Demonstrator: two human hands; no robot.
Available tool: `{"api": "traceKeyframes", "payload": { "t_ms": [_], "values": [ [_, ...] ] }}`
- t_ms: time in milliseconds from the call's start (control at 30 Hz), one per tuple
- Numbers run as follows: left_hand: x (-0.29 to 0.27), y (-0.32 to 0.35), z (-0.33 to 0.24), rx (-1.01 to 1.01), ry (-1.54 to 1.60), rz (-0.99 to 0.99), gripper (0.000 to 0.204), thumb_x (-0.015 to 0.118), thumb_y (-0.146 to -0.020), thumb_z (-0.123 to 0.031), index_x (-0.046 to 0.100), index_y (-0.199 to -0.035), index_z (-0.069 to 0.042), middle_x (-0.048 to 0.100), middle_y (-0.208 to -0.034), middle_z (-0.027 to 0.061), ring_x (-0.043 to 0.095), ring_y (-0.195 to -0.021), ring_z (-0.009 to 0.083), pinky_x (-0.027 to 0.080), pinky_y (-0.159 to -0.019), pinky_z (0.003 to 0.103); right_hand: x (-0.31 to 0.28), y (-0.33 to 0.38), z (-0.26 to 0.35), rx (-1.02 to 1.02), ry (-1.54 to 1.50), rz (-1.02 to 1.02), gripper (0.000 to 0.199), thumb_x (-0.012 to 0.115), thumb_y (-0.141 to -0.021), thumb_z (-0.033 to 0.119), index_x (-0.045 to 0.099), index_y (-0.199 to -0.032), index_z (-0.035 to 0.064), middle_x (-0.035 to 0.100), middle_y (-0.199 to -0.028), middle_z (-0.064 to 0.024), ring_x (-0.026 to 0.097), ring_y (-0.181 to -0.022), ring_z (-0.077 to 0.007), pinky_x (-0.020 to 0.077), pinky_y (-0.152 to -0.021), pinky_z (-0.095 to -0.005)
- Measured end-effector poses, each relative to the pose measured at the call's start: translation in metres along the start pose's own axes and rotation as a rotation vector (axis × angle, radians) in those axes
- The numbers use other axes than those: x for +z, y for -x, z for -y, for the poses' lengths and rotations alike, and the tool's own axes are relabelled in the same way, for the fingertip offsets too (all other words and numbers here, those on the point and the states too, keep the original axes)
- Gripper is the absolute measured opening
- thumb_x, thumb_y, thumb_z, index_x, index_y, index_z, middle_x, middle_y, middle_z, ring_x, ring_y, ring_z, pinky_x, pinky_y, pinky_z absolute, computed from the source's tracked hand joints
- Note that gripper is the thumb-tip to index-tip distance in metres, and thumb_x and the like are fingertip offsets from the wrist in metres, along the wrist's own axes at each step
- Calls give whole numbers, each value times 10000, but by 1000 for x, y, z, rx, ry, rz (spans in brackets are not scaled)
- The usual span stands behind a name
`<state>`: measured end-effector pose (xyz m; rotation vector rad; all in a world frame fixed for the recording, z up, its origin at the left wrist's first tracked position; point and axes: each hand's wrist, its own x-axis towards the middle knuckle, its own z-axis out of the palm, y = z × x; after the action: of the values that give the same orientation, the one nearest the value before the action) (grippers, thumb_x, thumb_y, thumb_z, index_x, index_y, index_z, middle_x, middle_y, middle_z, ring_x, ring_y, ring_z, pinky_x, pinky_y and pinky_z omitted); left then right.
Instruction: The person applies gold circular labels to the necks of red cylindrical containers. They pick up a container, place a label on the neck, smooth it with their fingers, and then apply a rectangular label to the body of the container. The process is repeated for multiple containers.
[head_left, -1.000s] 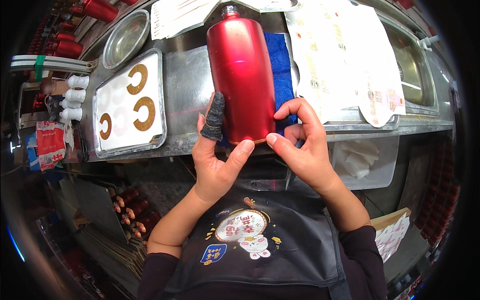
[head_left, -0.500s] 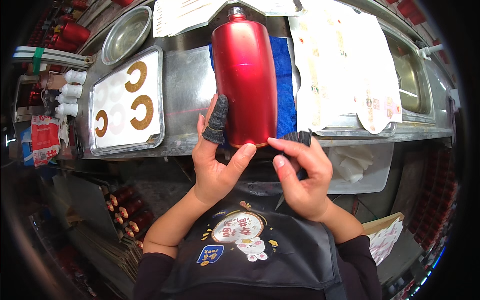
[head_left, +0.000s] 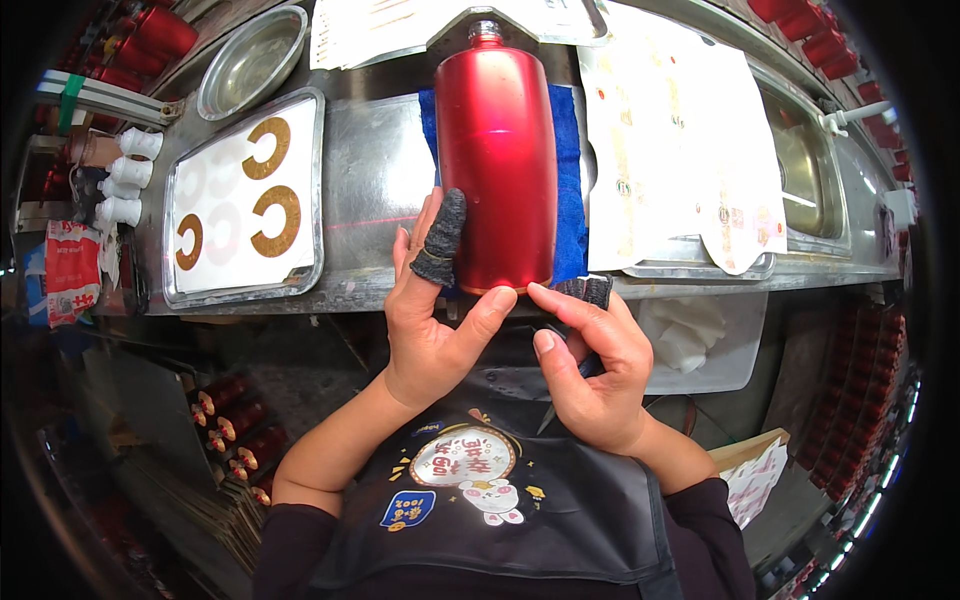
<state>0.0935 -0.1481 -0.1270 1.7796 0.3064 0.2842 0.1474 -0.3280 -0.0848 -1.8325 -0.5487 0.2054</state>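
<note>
A glossy red bottle [head_left: 500, 170] lies on a blue cloth [head_left: 570, 190], its threaded neck pointing away and its base toward me. A thin gold line edges the base. My left hand [head_left: 435, 310] grips the bottle's lower left side, with the thumb pressed at the base and dark finger covers on the fingers. Against the same edge, just right of that thumb, rests the index fingertip of my right hand [head_left: 600, 370]. Its other fingers curl around a slim, pointed tool [head_left: 546, 418], mostly hidden, with the metal tip pointing down toward my apron.
Gold C-shaped pieces lie on a white sheet in a metal tray [head_left: 318, 200] at left, below a round metal bowl [head_left: 252, 62]. Printed sheets [head_left: 680, 150] cover the right side, beside a sink [head_left: 845, 190]. A translucent bin [head_left: 735, 350] sits below the bench edge.
My right index finger has slid left along the bottle's base edge, close to my left thumb. The left hand keeps its hold, and the view has shifted slightly.
</note>
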Motion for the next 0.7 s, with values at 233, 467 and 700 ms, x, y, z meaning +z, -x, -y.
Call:
{"api": "traceKeyframes", "payload": {
  "t_ms": [233,467,700],
  "values": [
    [-2,-2,2,39,-37,7,785,800,-856,-266,454,-1512,-10,409,-1587,230,346,-1501,372,67,-1215,587,0,2,3,258,-145,19,329,705,-842,-15,719,-1171,-2,552,-807,-15,440,-577,-36,370,-558,-206],
    [-5,-2,6,132,-115,29,868,825,-785,-251,437,-1524,-16,368,-1596,268,317,-1510,410,78,-1203,618,2,3,-1,270,-312,80,287,668,-892,-20,682,-1179,-19,564,-945,-7,489,-637,3,400,-600,-165],
    [-3,-4,8,266,-258,37,905,843,-724,-205,445,-1513,-13,344,-1595,299,308,-1506,440,86,-1191,644,-3,1,-2,402,-379,34,309,640,-911,-28,643,-1220,-36,594,-901,2,492,-611,5,379,-552,-164]
  ]
}}
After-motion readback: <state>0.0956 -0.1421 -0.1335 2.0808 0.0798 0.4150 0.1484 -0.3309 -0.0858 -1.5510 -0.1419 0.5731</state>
